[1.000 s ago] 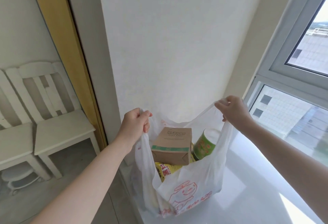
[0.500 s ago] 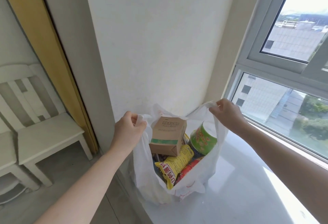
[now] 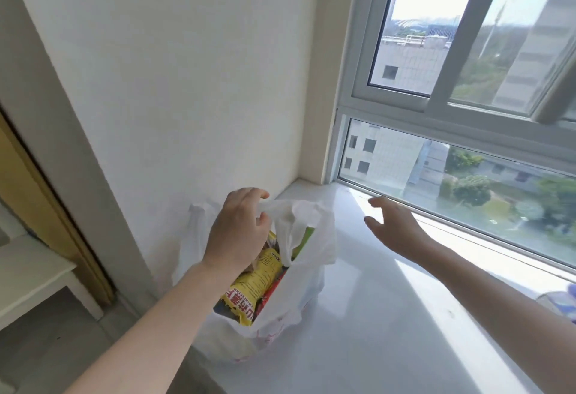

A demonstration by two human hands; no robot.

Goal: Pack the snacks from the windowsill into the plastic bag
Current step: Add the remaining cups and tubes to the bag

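Observation:
A white plastic bag [image 3: 308, 294] with red print stands on the white windowsill [image 3: 389, 325], against the left wall. Inside it I see a yellow snack packet [image 3: 252, 287], a red packet and a strip of green packaging. My left hand [image 3: 237, 231] is over the bag's mouth and pinches the right handle between thumb and fingers. The bag's left handle [image 3: 196, 216] stands free behind that hand. My right hand [image 3: 392, 225] hovers to the right of the bag with fingers spread, holding nothing.
The window [image 3: 452, 144] runs along the far side of the sill. A bluish object [image 3: 564, 303] shows at the right edge. A white chair seat [image 3: 28, 275] stands on the floor at the left, beside a yellow door frame [image 3: 34, 200].
The bag has been set down on the sill. My right hand let go of its handle and moved right, open. My left hand shifted over the bag's mouth onto the right handle.

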